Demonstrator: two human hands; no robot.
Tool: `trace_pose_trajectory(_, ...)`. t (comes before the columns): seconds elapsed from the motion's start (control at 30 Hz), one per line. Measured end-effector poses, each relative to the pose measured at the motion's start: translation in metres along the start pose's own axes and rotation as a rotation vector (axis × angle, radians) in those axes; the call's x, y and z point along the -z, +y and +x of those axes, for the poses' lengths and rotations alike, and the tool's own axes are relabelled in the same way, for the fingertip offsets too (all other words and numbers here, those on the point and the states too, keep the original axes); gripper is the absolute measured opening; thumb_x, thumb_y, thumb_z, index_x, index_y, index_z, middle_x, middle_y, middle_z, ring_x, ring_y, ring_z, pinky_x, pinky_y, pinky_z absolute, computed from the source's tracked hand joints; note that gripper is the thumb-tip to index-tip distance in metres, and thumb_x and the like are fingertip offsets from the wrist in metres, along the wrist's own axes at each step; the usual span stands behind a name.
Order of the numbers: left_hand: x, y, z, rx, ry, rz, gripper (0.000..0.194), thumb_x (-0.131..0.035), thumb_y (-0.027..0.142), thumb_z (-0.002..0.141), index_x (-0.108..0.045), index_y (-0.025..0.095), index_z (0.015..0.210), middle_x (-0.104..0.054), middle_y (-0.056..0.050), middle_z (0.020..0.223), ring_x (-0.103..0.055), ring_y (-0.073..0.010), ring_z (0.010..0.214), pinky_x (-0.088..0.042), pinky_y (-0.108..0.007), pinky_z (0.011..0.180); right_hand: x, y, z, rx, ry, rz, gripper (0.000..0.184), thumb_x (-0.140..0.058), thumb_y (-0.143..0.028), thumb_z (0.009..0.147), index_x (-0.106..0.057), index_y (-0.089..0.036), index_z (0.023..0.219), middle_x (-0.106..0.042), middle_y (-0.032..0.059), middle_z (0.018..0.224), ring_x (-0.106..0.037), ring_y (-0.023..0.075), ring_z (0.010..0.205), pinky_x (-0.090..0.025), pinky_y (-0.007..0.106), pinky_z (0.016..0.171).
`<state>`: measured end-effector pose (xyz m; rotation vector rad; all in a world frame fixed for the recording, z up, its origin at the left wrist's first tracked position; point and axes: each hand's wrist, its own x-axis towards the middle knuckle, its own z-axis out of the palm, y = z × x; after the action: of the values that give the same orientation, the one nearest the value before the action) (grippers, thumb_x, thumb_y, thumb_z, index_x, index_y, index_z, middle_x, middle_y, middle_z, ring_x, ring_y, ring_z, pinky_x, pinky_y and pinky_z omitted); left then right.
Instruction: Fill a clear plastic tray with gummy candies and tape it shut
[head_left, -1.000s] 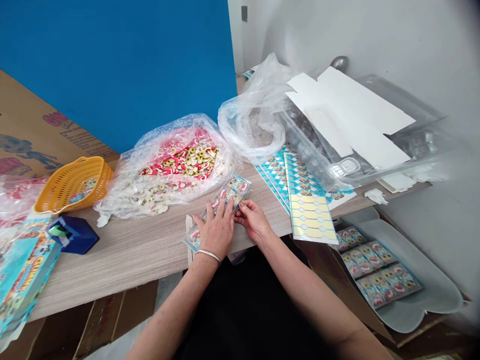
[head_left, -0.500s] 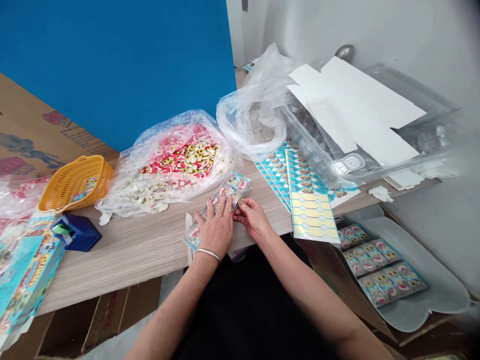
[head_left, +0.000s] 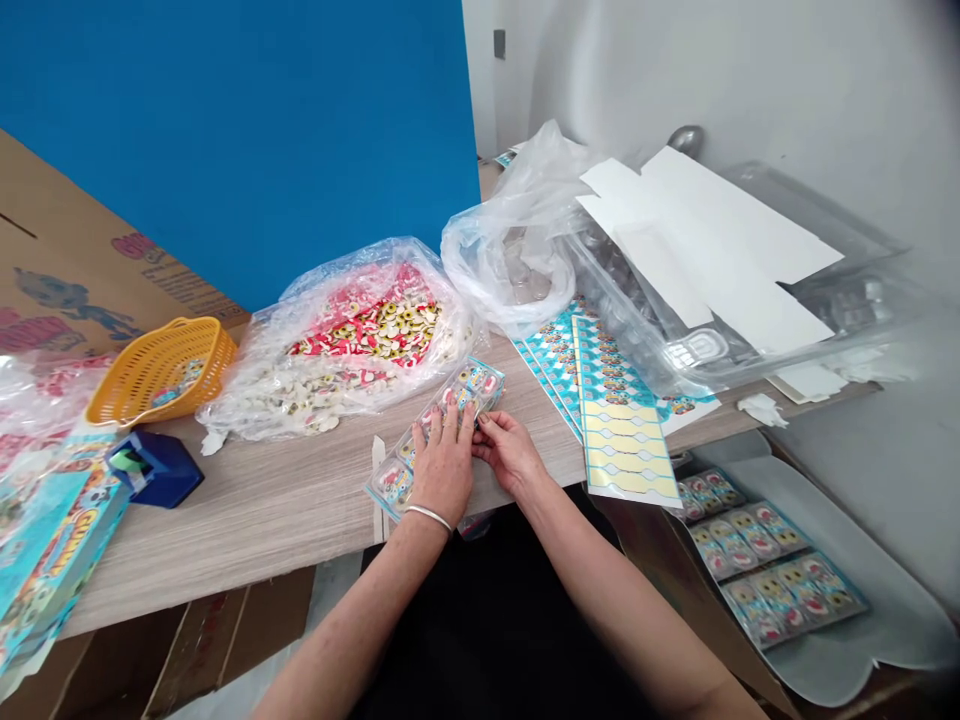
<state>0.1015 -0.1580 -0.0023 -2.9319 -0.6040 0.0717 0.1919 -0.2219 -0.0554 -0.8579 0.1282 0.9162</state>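
A long clear blister pack [head_left: 471,388] with printed colourful pieces in its cells lies on the wood-grain table [head_left: 225,530], near the front edge. My left hand [head_left: 444,465] covers its middle, fingers pressed across the plastic. My right hand [head_left: 510,452] grips the pack's near edge with its fingertips, touching it beside my left hand. A printed card strip [head_left: 619,410] with pale yellow tabs lies to the right of my right hand. A plastic bag of small round candy-like pieces [head_left: 367,340] lies just beyond the pack.
An orange plastic basket [head_left: 161,372], a blue tape dispenser [head_left: 154,470] and printed boxes [head_left: 56,550] sit at left. Clear trays [head_left: 697,350] and white card [head_left: 712,240] lie back right. Filled packs rest on a grey tray [head_left: 772,570] below the table's right edge.
The view has shifted slightly, so the table contents sit a little lower in the picture. My hands stay on the pack, with only small finger movement.
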Motion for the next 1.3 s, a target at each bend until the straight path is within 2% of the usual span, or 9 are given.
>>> trace_pose_trajectory(0.37,0.003,-0.002,0.001,0.006,-0.017,-0.045,0.062,-0.035,0.013,0.096,-0.029,0.023,0.157,-0.031,-0.014,0.162,-0.040,-0.0371,0.141,-0.034,-0.062,0.111,0.000,0.000,-0.002,0.008,-0.004,-0.075,0.037,-0.089,-0.039,0.061,-0.060,-0.020,0.073,-0.062,-0.0026,0.062,-0.059,0.0125,0.057,-0.055,0.029,0.060)
trace_pose_trajectory(0.5,0.005,-0.001,-0.001,0.010,-0.003,-0.037,0.063,-0.035,0.013,0.096,-0.028,0.026,0.158,-0.032,-0.015,0.162,-0.039,-0.0375,0.142,-0.032,-0.064,0.112,-0.001,0.005,-0.004,0.071,0.074,-0.143,0.031,-0.082,-0.041,0.068,-0.058,-0.022,0.074,-0.059,-0.0028,0.061,-0.056,0.0140,0.057,-0.052,0.029,0.056)
trace_pose_trajectory(0.57,0.004,-0.001,-0.002,-0.001,0.007,-0.020,0.063,-0.034,0.012,0.097,-0.028,0.025,0.158,-0.032,-0.015,0.162,-0.038,-0.0371,0.143,-0.032,-0.064,0.112,0.001,0.001,-0.005,0.200,0.164,-0.222,0.025,-0.078,-0.037,0.072,-0.060,-0.023,0.082,-0.060,-0.0026,0.068,-0.056,0.0149,0.063,-0.053,0.029,0.062)
trace_pose_trajectory(0.67,0.004,-0.001,-0.003,-0.013,0.016,-0.003,0.061,-0.031,0.012,0.098,-0.029,0.024,0.157,-0.032,-0.016,0.162,-0.038,-0.0375,0.142,-0.032,-0.064,0.112,0.005,-0.014,-0.005,0.610,0.260,-0.585,0.020,-0.067,-0.030,0.082,-0.064,-0.025,0.100,-0.064,0.0042,0.097,-0.059,0.0198,0.090,-0.052,0.035,0.085)
trace_pose_trajectory(0.77,0.003,-0.002,-0.003,-0.010,0.026,0.001,0.061,-0.031,0.011,0.098,-0.029,0.024,0.157,-0.030,-0.016,0.162,-0.038,-0.0381,0.142,-0.033,-0.065,0.111,0.010,-0.030,0.001,0.903,0.190,-0.969,0.027,-0.051,-0.023,0.090,-0.065,-0.023,0.112,-0.061,0.0107,0.117,-0.055,0.0237,0.110,-0.046,0.043,0.101)
trace_pose_trajectory(0.87,0.001,-0.001,-0.003,-0.016,0.039,-0.002,0.061,-0.030,0.011,0.098,-0.029,0.024,0.157,-0.029,-0.016,0.162,-0.037,-0.0389,0.143,-0.033,-0.065,0.111,0.016,-0.034,0.010,0.985,0.122,-1.136,0.032,-0.043,-0.016,0.092,-0.067,-0.021,0.112,-0.061,0.0122,0.119,-0.055,0.0235,0.115,-0.043,0.044,0.106)
trace_pose_trajectory(1.07,-0.002,-0.001,-0.004,-0.024,0.048,-0.028,0.061,-0.034,0.010,0.097,-0.030,0.023,0.157,-0.031,-0.017,0.162,-0.034,-0.0398,0.144,-0.032,-0.067,0.111,0.028,-0.020,0.017,1.053,0.141,-1.386,0.037,-0.041,-0.015,0.095,-0.066,-0.019,0.122,-0.063,0.0147,0.121,-0.057,0.0255,0.116,-0.046,0.046,0.104)
trace_pose_trajectory(1.2,-0.005,-0.003,-0.004,-0.025,0.071,-0.038,0.061,-0.036,0.011,0.097,-0.031,0.024,0.156,-0.031,-0.017,0.162,-0.035,-0.0389,0.144,-0.032,-0.066,0.112,0.026,-0.021,0.016,1.107,0.185,-1.521,0.035,-0.046,-0.015,0.094,-0.067,-0.016,0.122,-0.059,0.0176,0.129,-0.054,0.0287,0.122,-0.045,0.048,0.104)
trace_pose_trajectory(1.3,-0.005,-0.012,-0.002,-0.059,0.094,-0.026,0.060,-0.036,0.012,0.097,-0.032,0.024,0.156,-0.031,-0.017,0.161,-0.036,-0.0397,0.143,-0.033,-0.065,0.111,0.022,-0.028,0.017,1.134,0.113,-1.550,0.034,-0.046,-0.013,0.093,-0.068,-0.017,0.120,-0.058,0.0166,0.134,-0.053,0.0288,0.125,-0.043,0.049,0.108)
